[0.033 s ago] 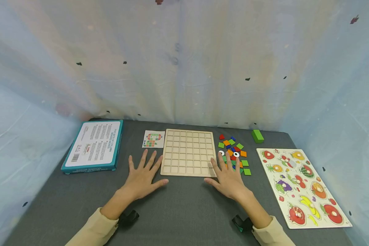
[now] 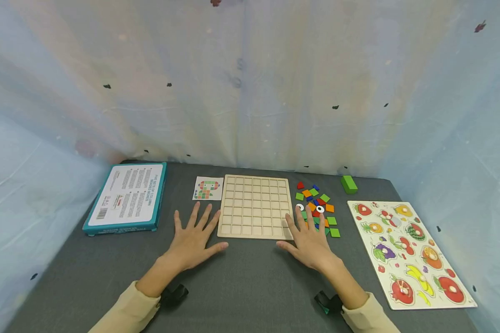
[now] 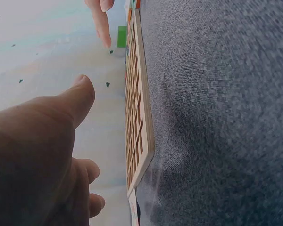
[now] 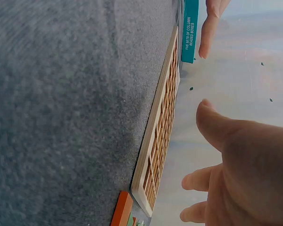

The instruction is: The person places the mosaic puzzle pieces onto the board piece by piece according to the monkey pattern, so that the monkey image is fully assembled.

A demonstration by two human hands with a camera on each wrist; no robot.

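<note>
Both hands are spread over the near side of a wooden grid board (image 2: 256, 206) with square cells. My left hand (image 2: 191, 243) hovers by the board's near left corner, fingers straight and holding nothing. My right hand (image 2: 310, 243) is over the near right corner, its fingers overlapping a pile of small colored pieces in the head view. Among the pieces are green squares (image 2: 335, 232), orange squares (image 2: 330, 208) and white rings (image 2: 320, 209). A picture card (image 2: 208, 188) with a colored mosaic figure lies at the board's left. In the wrist views, the left thumb (image 3: 80, 96) and right thumb (image 4: 212, 122) appear above the table.
A teal box (image 2: 125, 196) with a white label lies at the left. A green block (image 2: 349, 184) stands behind the pieces. On the right lies a fruit puzzle board (image 2: 393, 263). A pale curtain (image 2: 250, 92) hangs behind the grey table (image 2: 250, 291).
</note>
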